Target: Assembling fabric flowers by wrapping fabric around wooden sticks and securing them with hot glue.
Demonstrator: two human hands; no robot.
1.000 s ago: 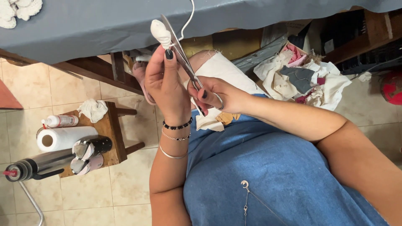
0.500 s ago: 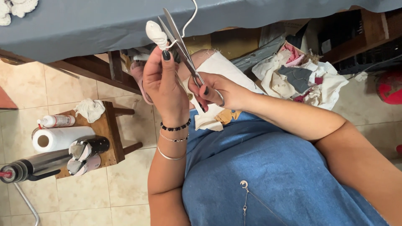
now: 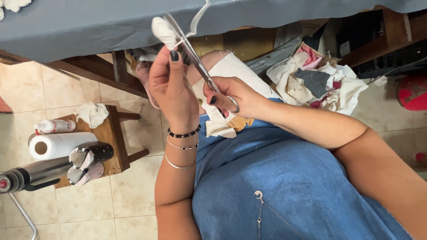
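Now my right hand [image 3: 231, 95] grips the scissors [image 3: 195, 60], blades slanting up-left toward the white piece [image 3: 163, 32] pinched in my left hand [image 3: 171, 86], both raised slightly higher than before.

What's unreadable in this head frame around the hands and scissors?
Head view only:
- Scissors: tips are lost against the white fabric piece; blade gap unclear.
- Right hand: fingers through the handle loops are hidden by the hand itself.
- Left hand: palm side is turned away.
- White cord: cut off by the top edge.
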